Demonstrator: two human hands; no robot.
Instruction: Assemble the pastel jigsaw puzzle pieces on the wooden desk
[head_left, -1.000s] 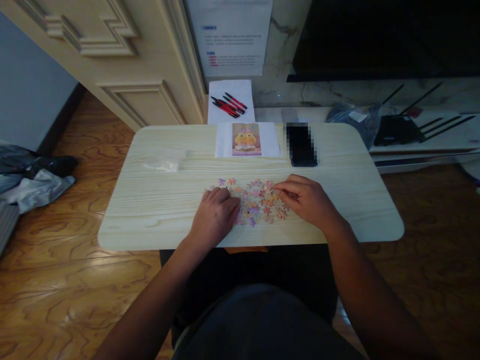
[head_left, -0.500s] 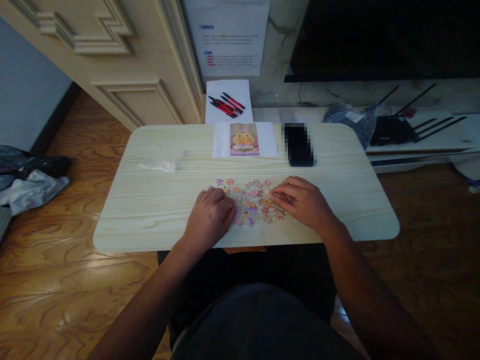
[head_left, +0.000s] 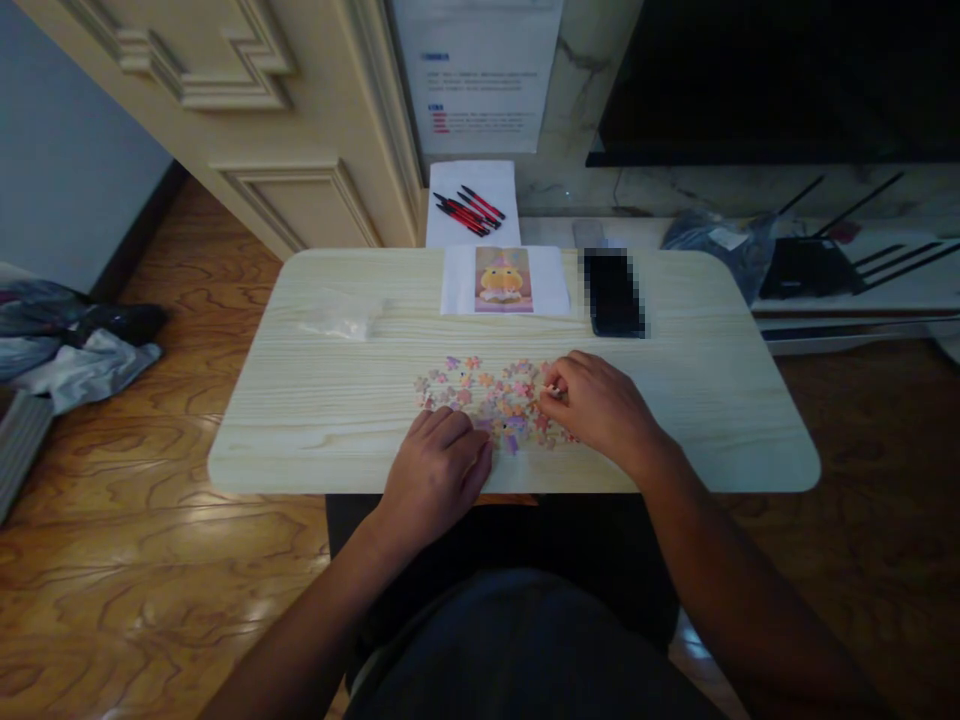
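Right hand (head_left: 600, 408) on puzzle pieces (head_left: 487, 398), unlabelled.

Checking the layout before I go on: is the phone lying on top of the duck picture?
No, the phone lies on the table to the right of the duck picture, with bare tabletop between them.

Pastel pieces on pale wood

You have pink, orange and purple puzzle pieces (head_left: 491, 397) on a light, straight-grained wooden table (head_left: 315, 410); far side, a white sheet (head_left: 504, 281) with a yellow-and-pink picture, a black phone (head_left: 613, 292) to its right, and red-and-black pens (head_left: 469, 209) beyond.
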